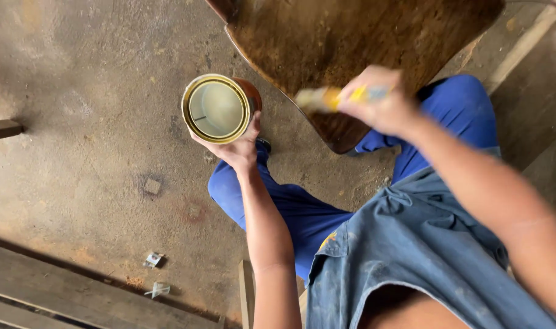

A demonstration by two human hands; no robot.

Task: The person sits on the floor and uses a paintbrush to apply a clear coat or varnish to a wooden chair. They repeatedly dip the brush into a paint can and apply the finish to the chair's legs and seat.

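While the concrete floor (89, 140) fills most of the frame, dusty and stained, it carries everything else. Next in size, a dark brown wooden panel (351, 42) with a curved edge tilts across the top centre, worn and blotchy. Below it, the person's blue trousers (302, 213) show one knee bent at centre and the other at upper right, with a faded denim shirt (424, 256) at bottom right. Grey wooden planks (59, 298) run along the bottom left edge; a dark wood piece (3, 129) pokes in from the left edge. The open metal can (218, 108), gold rim, orange-brown side, pale liquid inside, sits upright in the air left of the panel, above the floor, just beside its curved edge. The left hand (236, 145) holds the can from below and from the side, fingers wrapped round its base, thumb up along the wall. The right hand (381, 100) is closed in a fist round a yellow-handled brush (327, 99), blurred, lying across the panel's lower part with the pale bristle end pointing toward the can. Smallest: bits of crumpled clear scrap (154, 260) on the floor near the planks.
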